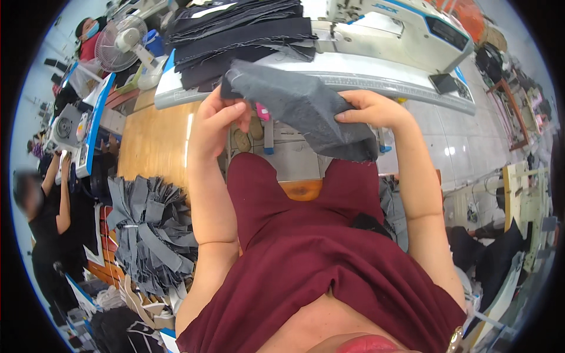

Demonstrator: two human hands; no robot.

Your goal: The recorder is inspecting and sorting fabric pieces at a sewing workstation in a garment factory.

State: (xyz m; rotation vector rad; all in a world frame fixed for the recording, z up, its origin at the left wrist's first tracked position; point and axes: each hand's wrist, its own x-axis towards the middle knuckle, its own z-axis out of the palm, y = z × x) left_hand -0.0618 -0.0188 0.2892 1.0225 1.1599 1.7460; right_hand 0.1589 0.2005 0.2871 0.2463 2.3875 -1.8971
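A dark grey denim piece hangs in the air between my two hands, in front of the table edge. My right hand pinches its right part, thumb lying on top and the fingers underneath. At the left end, my left hand has its fingers curled at the piece's darker folded corner; part of that grip is hidden behind the cloth. The fabric's lower right end droops over my lap. Just beyond the hands, a stack of dark fabric pieces with frayed edges lies on the white sewing table.
A white sewing machine stands at the back right of the table. A small dark block sits near its right end. Left of me, a bundle of grey cloth strips lies beside a wooden surface. A fan and co-workers are farther left.
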